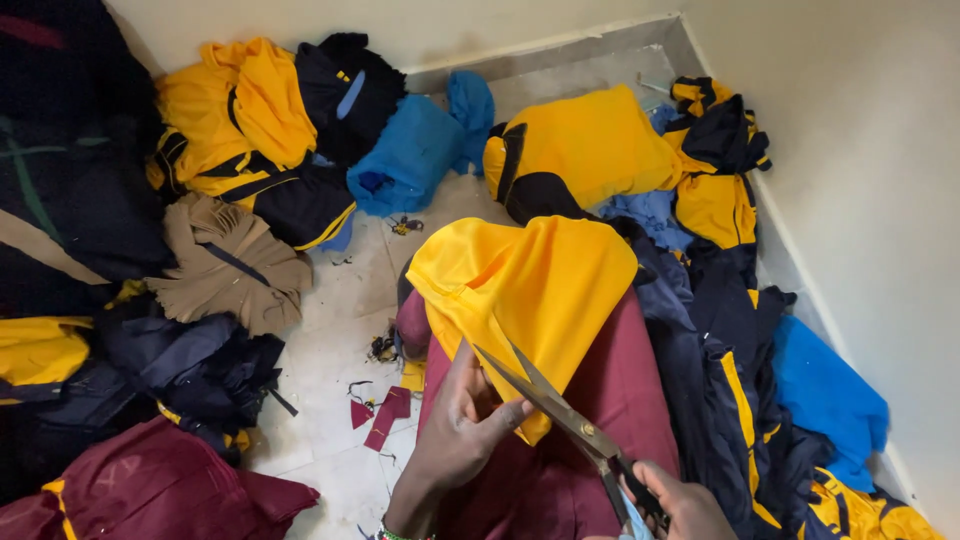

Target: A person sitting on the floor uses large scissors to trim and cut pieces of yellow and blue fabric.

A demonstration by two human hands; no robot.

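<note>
A pale tiled floor [340,350] in a room corner, shut in by plain cream walls [870,170], is heaped with garments. The left hand [462,425] pinches the lower edge of a bright yellow satin-like cloth piece [530,285], thumb and fingers closed on the fabric where it tapers to a point. That cloth drapes over the person's knee, which is covered in dark maroon fabric [590,400], and rises just above the fingertips. The right hand [680,505], at the bottom edge of the view, grips the dark handles of long metal scissors [560,410]; its fingers are curled through the loops. The blades stand apart and reach up-left from that hand, their tips just beside the left fingers and against the yellow cloth. Left of the left hand, small maroon scraps [385,412] lie on the tiles. Beyond the fingers sit a blue bundle [415,160] and yellow-and-navy garments [590,150].
</note>
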